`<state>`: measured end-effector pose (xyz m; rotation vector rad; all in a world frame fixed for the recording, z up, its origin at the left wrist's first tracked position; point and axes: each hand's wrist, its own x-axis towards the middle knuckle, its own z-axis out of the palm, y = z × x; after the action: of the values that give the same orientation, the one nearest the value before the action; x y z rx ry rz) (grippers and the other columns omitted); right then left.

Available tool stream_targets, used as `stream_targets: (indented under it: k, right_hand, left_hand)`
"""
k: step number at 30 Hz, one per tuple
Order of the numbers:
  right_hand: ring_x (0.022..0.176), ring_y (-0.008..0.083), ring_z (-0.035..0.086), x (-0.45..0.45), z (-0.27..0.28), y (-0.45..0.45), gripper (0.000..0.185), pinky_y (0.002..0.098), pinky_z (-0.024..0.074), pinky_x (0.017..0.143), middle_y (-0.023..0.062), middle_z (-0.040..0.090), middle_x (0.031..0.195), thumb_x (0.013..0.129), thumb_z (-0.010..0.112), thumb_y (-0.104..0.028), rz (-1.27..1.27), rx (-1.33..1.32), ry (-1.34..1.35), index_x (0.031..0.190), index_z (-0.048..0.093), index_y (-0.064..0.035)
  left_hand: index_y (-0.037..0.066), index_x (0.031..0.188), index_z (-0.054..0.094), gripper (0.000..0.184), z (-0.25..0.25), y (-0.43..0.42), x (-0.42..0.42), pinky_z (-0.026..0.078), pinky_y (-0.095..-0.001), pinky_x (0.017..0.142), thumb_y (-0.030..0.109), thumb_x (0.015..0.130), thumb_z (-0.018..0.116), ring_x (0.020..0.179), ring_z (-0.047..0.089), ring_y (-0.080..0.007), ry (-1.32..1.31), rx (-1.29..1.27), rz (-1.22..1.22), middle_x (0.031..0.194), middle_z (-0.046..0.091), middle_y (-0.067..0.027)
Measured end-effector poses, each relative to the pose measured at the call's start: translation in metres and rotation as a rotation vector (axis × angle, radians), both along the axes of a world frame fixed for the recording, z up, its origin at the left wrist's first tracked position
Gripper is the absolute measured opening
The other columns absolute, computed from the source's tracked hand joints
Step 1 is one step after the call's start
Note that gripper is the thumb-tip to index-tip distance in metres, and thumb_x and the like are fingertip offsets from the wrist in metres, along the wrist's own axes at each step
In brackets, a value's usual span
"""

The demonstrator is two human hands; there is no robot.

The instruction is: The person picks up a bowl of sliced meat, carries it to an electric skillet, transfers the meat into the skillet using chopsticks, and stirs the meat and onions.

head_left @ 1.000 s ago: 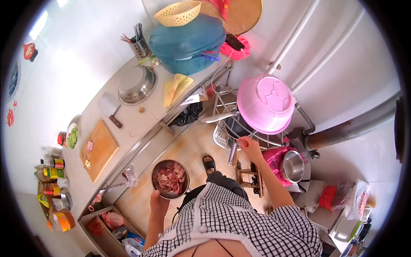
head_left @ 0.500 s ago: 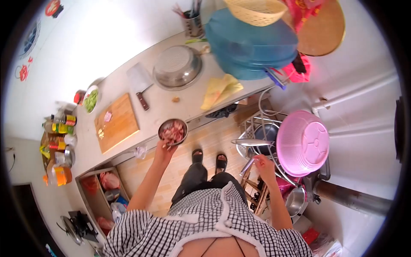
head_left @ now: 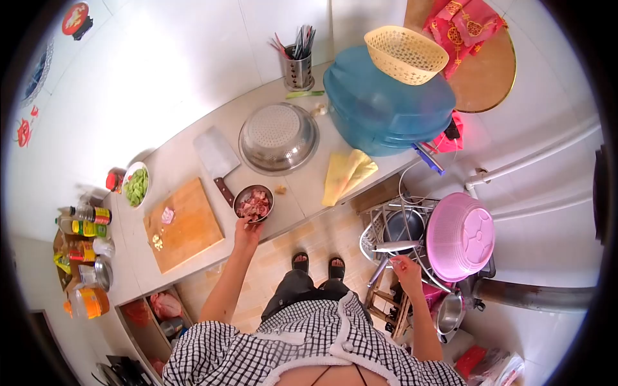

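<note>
My left hand (head_left: pixel 247 235) grips the near rim of a small metal bowl (head_left: pixel 238 204) of cut raw meat (head_left: pixel 255 204), over the counter's front edge. Just left of the bowl is the wooden handle of a cleaver (head_left: pixel 217 154), its blade flat on the counter. A cutting board (head_left: pixel 183 225) with a pinkish piece and chopped pale bits lies farther left. My right hand (head_left: pixel 407 273) is beside a wire rack (head_left: pixel 370 239), near the handles of pans, its fingers loosely bent with nothing visible in them. A dark pan (head_left: pixel 404 225) sits in the rack.
An upturned steel colander (head_left: pixel 278 138), a yellow cloth (head_left: pixel 347 177) and a big blue cover (head_left: pixel 386 103) stand along the counter. Sliced greens fill a plate (head_left: pixel 136 185) at left, near several bottles (head_left: pixel 90 214). A pink basket (head_left: pixel 460 237) leans on the rack.
The view has tilted up. My left hand has carried the bowl of meat in over the counter, closer to the cleaver handle. My right hand stays by the rack.
</note>
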<state>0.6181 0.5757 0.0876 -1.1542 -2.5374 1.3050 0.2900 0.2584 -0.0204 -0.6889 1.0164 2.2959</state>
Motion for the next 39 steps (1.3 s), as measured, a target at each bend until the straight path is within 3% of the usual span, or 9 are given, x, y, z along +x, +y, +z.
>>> stream_targets:
  k: [7, 14, 18, 21, 23, 25, 27, 33, 39]
  right_hand:
    - [0.051, 0.0149, 0.051, -0.082, 0.015, -0.019, 0.018, 0.0284, 0.0397, 0.049, 0.0082, 0.053, 0.058, 0.078, 0.056, -0.01, 0.186, -0.015, 0.035, 0.094, 0.064, -0.0087]
    - [0.066, 0.0253, 0.059, -0.316, 0.078, -0.039, 0.019, 0.0358, 0.046, 0.061, 0.0119, 0.06, 0.072, 0.075, 0.055, -0.012, 0.653, 0.27, 0.338, 0.093, 0.062, -0.0105]
    - [0.071, 0.031, 0.061, -0.508, 0.074, 0.035, 0.015, 0.039, 0.0475, 0.065, 0.014, 0.062, 0.071, 0.077, 0.056, -0.015, 0.414, 0.443, 0.625, 0.087, 0.063, -0.0087]
    - [0.086, 0.0321, 0.059, -0.609, 0.058, 0.078, 0.033, 0.0398, 0.0481, 0.074, 0.0166, 0.061, 0.09, 0.074, 0.062, -0.024, 0.181, 0.503, 0.393, 0.1, 0.057, -0.0032]
    - [0.094, 0.033, 0.057, -0.649, 0.05, 0.08, 0.051, 0.0402, 0.048, 0.078, 0.0179, 0.057, 0.103, 0.071, 0.067, -0.029, 0.08, 0.56, 0.167, 0.11, 0.05, -0.0004]
    - [0.101, 0.034, 0.053, -0.674, 0.039, 0.077, 0.074, 0.0432, 0.0473, 0.082, 0.018, 0.047, 0.114, 0.066, 0.072, -0.035, 0.009, 0.627, 0.173, 0.121, 0.038, 0.0]
    - [0.101, 0.0329, 0.053, -0.688, 0.032, 0.079, 0.076, 0.0444, 0.0476, 0.081, 0.0165, 0.047, 0.113, 0.065, 0.073, -0.037, -0.094, 0.659, 0.183, 0.121, 0.037, -0.0004]
    - [0.095, 0.0345, 0.057, -0.712, 0.024, 0.104, 0.05, 0.0462, 0.0488, 0.073, 0.0147, 0.053, 0.108, 0.075, 0.065, -0.031, -0.015, 0.752, 0.169, 0.112, 0.045, -0.0055]
    - [0.079, 0.037, 0.06, -0.72, 0.031, 0.125, 0.026, 0.0483, 0.0467, 0.067, 0.0173, 0.063, 0.085, 0.086, 0.051, -0.03, 0.129, 0.917, 0.336, 0.089, 0.056, -0.0045]
  left_hand:
    - [0.001, 0.107, 0.045, 0.032, 0.035, -0.009, -0.004, 0.047, -0.0397, 0.092, 0.011, 0.078, 0.055, 0.102, 0.05, -0.0273, -0.006, 0.17, 0.017, 0.109, 0.049, -0.014]
    - [0.012, 0.125, 0.042, 0.048, 0.098, -0.046, 0.025, 0.044, -0.0393, 0.096, 0.018, 0.081, 0.058, 0.114, 0.049, -0.0254, 0.182, 0.221, -0.141, 0.125, 0.05, -0.006]
    - [0.008, 0.131, 0.036, 0.058, 0.125, -0.051, 0.041, 0.038, -0.041, 0.101, 0.019, 0.079, 0.058, 0.121, 0.043, -0.0264, 0.268, 0.197, -0.003, 0.132, 0.043, -0.0088]
    - [0.004, 0.13, 0.038, 0.06, 0.124, -0.063, 0.062, 0.038, -0.0406, 0.101, 0.021, 0.076, 0.058, 0.12, 0.045, -0.0267, 0.288, 0.09, 0.164, 0.134, 0.041, -0.0109]
    - [0.012, 0.137, 0.027, 0.072, 0.14, -0.061, 0.071, 0.035, -0.0426, 0.102, 0.019, 0.075, 0.063, 0.125, 0.037, -0.027, 0.324, 0.092, 0.28, 0.137, 0.036, -0.0101]
    - [0.011, 0.136, 0.028, 0.072, 0.134, -0.068, 0.092, 0.037, -0.0422, 0.101, 0.019, 0.074, 0.063, 0.125, 0.038, -0.0276, 0.255, 0.019, 0.429, 0.136, 0.037, -0.0107]
    - [0.01, 0.135, 0.029, 0.072, 0.129, -0.072, 0.104, 0.039, -0.0418, 0.1, 0.02, 0.073, 0.063, 0.124, 0.039, -0.0281, 0.21, -0.041, 0.557, 0.136, 0.037, -0.0112]
    - [0.004, 0.13, 0.036, 0.062, 0.14, -0.054, 0.129, 0.044, -0.0384, 0.097, 0.02, 0.075, 0.057, 0.116, 0.048, -0.0279, 0.22, -0.114, 0.768, 0.13, 0.045, -0.0129]
    - [0.009, 0.134, 0.031, 0.071, 0.134, -0.052, 0.168, 0.043, -0.0432, 0.097, 0.018, 0.07, 0.063, 0.121, 0.042, -0.0303, 0.18, -0.056, 0.887, 0.134, 0.037, -0.0138]
